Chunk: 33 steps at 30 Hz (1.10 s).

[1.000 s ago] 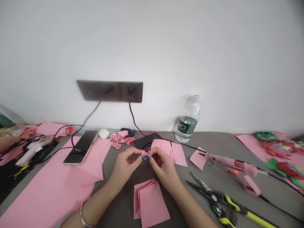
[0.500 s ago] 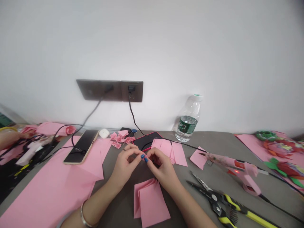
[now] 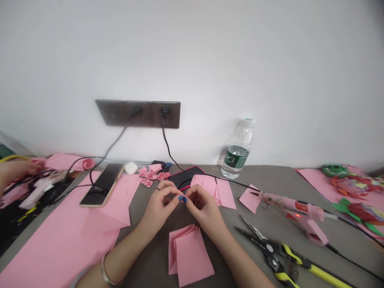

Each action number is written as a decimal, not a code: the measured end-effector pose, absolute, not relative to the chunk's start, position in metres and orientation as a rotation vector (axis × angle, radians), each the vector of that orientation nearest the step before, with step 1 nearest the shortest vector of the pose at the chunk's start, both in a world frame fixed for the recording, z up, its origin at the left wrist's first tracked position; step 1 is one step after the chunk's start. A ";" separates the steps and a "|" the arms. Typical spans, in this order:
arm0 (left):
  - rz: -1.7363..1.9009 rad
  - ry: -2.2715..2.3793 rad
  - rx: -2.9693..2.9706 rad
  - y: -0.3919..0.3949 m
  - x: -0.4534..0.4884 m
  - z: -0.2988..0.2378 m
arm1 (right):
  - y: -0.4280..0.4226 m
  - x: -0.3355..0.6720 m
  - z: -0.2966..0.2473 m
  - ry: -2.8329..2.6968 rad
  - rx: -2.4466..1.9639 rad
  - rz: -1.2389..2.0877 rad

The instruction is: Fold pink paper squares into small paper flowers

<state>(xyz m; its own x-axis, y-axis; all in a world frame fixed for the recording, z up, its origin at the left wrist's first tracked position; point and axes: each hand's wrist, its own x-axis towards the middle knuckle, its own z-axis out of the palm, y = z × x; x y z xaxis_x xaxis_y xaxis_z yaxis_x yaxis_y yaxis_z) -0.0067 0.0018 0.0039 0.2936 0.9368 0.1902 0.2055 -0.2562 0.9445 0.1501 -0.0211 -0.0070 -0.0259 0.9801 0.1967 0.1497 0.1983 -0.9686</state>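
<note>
Pink scrap (image 3: pixel 182 197) barely visible between fingertips — left hand (image 3: pixel 158 209) and right hand (image 3: pixel 204 211) both pinched closed on it.

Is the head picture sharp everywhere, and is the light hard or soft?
Head view: soft, even light; left hand and right hand in the centre are sharp; paper flowers at right edge and co-worker's hand at left edge are blurred.
</note>
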 end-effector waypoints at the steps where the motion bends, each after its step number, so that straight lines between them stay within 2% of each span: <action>1: 1.041 1.060 1.662 0.002 -0.007 0.004 | -0.021 0.151 -0.007 -1.411 -1.158 1.004; 8: 1.044 1.100 1.646 0.003 -0.007 0.003 | -0.020 0.152 -0.006 -1.413 -1.162 1.057; 16: 0.998 1.105 1.733 0.003 -0.008 0.006 | -0.019 0.153 -0.007 -1.547 -1.149 0.898; 22: 1.055 1.119 1.638 0.004 -0.008 0.006 | -0.015 0.158 -0.009 -1.317 -1.062 1.074; 26: 0.924 1.102 1.508 0.004 -0.007 0.004 | -0.014 0.157 -0.006 -1.123 -0.987 1.150; 29: 0.874 1.068 1.525 0.003 -0.006 0.004 | -0.016 0.154 -0.005 -1.090 -0.985 1.181; 33: 0.980 1.087 1.522 0.001 -0.004 0.006 | -0.018 0.149 -0.006 -1.128 -0.996 1.201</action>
